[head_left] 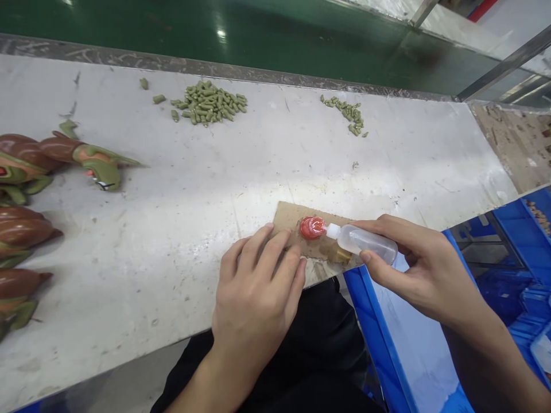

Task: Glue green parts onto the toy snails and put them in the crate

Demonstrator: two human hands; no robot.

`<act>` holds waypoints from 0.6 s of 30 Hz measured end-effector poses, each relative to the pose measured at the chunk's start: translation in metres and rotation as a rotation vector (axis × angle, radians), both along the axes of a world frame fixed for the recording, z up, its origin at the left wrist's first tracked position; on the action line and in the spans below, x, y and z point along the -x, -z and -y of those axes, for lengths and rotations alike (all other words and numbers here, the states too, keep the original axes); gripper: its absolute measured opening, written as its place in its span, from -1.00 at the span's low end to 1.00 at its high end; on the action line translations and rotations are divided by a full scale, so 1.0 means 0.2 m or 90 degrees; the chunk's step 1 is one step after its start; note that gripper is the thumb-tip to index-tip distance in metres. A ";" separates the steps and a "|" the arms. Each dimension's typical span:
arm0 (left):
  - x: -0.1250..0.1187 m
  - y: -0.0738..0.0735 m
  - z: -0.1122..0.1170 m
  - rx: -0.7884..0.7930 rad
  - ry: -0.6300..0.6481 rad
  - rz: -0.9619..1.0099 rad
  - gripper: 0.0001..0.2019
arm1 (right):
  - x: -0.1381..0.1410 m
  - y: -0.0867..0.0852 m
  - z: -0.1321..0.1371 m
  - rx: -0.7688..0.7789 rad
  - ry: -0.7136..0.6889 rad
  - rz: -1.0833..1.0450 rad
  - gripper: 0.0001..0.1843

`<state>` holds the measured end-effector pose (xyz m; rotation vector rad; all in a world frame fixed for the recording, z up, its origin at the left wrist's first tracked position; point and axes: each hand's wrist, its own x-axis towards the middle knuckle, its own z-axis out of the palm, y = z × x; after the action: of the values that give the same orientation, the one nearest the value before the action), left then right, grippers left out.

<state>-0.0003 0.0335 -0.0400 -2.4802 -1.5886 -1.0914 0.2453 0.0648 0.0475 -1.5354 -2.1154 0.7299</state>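
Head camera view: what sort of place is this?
Probably a small factory assembly line: painted figures lie on a long white workbench, a green conveyor belt runs behind it, and a blue plastic crate sits alongside.

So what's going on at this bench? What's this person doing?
A person is working with both bare hands at a white workbench. Their right hand grips a clear plastic squeeze bottle, its white nozzle beside a red blob on a piece of cardboard. Their left hand rests on the cardboard's edge. Farther along lie piles of green pellets and some brown-and-green moulded figures.
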 end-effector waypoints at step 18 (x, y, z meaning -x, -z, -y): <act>0.00 0.00 0.00 0.001 -0.007 0.003 -0.93 | 0.05 -0.06 -0.06 -0.022 -0.039 0.044 -0.71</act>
<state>0.0006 0.0330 -0.0405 -2.4692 -1.6018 -1.0966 0.2344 0.0766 0.0603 -1.5039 -2.2223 0.6661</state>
